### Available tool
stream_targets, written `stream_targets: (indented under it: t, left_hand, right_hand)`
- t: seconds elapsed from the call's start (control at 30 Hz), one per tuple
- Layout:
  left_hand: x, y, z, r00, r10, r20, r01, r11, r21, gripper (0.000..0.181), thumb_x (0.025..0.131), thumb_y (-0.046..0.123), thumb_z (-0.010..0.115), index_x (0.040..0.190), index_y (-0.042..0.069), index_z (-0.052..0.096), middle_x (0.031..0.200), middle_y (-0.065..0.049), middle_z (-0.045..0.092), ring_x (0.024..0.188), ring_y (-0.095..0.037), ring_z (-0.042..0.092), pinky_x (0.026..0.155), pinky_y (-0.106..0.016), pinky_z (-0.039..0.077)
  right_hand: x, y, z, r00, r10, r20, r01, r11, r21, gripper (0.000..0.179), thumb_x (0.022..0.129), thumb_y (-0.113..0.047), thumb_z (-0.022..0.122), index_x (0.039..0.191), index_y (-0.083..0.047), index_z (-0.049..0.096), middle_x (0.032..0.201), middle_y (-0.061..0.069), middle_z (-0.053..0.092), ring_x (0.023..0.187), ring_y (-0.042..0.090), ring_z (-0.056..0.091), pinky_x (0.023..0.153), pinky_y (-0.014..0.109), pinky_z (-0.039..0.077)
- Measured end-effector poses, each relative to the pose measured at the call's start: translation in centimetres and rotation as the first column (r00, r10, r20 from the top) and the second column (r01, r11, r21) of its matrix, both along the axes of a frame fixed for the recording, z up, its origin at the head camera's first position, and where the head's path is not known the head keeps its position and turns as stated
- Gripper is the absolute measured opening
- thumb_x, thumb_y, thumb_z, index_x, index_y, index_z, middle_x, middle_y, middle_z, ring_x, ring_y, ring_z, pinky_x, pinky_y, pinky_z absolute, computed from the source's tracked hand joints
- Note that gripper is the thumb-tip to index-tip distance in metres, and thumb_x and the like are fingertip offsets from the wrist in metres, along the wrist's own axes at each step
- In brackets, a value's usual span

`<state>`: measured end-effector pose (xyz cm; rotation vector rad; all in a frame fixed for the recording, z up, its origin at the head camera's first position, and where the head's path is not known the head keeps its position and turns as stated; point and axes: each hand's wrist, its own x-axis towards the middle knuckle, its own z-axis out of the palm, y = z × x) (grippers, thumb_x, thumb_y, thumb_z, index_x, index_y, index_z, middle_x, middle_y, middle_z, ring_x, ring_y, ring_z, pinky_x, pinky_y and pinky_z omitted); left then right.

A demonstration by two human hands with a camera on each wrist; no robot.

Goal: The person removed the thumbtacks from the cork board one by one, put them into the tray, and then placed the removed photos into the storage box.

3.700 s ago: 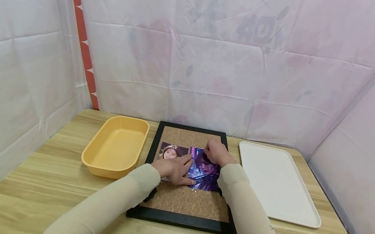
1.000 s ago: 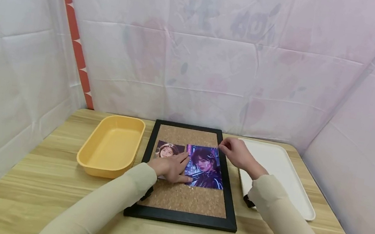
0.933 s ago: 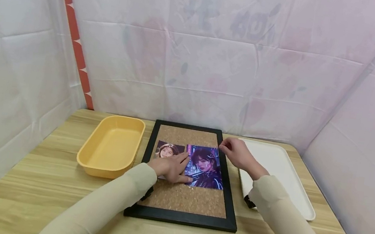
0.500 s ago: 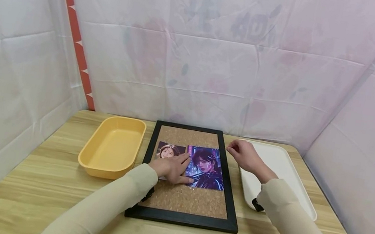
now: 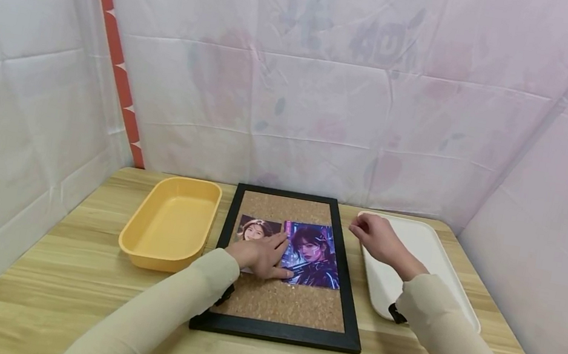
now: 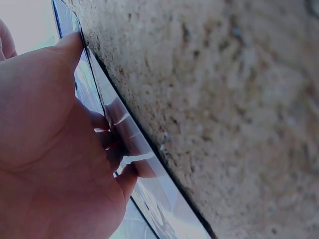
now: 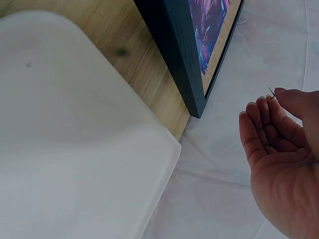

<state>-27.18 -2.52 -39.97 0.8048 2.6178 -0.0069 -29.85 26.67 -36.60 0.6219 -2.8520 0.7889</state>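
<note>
Tabletop of pale wood (image 5: 36, 287) carries a black-framed corkboard (image 5: 287, 306) at centre, a white tray (image 5: 437, 261) on its right and a yellow basin (image 5: 172, 221) on its left. On the cork lie a purple print (image 5: 316, 258) and, just left of it, a portrait print (image 5: 256, 230). The left hand (image 5: 262, 256), fingers extended and gripping nothing, rests across both prints. The right hand (image 5: 379, 240), fingers curled, is over the tray's edge, thumb and forefinger pinching a thin pin (image 7: 271, 93).

pale printed fabric walls (image 5: 322, 103), a red strip (image 5: 123, 83) at left, border a wood-grain table (image 5: 55, 271).
</note>
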Motion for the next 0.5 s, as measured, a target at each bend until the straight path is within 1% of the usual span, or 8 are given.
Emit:
stream_targets:
  t: [0.17, 0.5]
  left_hand:
    - [-0.2, -0.2, 0.0, 1.000, -0.006, 0.002, 0.006, 1.000, 0.015, 0.089, 0.101, 0.067, 0.041, 0.165, 0.011, 0.015, 0.173, -0.006, 0.004, 0.159, -0.022, 0.008, 0.126, -0.040, 0.017]
    - [0.0, -0.1, 0.1, 1.000, 0.003, -0.002, -0.003, 1.000, 0.002, 0.089, 0.101, 0.067, 0.041, 0.165, 0.011, 0.016, 0.173, -0.005, 0.005, 0.159, -0.022, 0.008, 0.126, -0.041, 0.018]
  right_hand:
    - [0.1, 0.4, 0.2, 1.000, -0.012, -0.007, 0.012, 1.000, 0.006, 0.013, 0.100, -0.005, 0.062, 0.095, 0.003, 0.070, 0.080, 0.007, 0.066, 0.070, 0.016, 0.054, 0.065, 0.034, 0.047]
    - [0.2, 1.5, 0.2, 1.000, -0.031, 0.003, 0.031, 0.999, 0.011, 0.014, 0.100, -0.005, 0.062, 0.097, 0.006, 0.070, 0.083, 0.010, 0.067, 0.072, 0.017, 0.056, 0.066, 0.034, 0.047]
